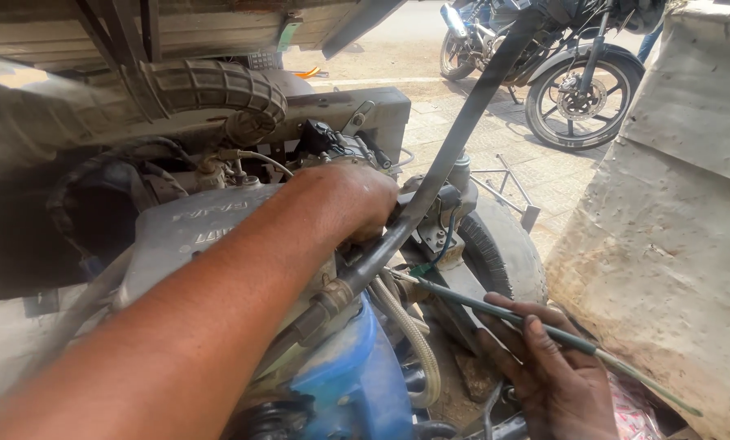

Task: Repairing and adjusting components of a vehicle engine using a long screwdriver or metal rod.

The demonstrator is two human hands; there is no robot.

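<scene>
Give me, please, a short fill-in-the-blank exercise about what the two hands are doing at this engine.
1. The left hand rests on top of the grey ____.
2. The right hand holds a thin ____ that slants toward the engine.
3. A thick black ____ runs up past the left hand.
4. On the pavement behind stands a parked ____.

Missing words: engine; rod; hose; motorcycle

Left hand (352,200) fingertips hidden behind black hose (454,147) (grip unclear)

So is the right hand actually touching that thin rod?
Touching. The head view shows the right hand with fingers curled around the thin rod.
</scene>
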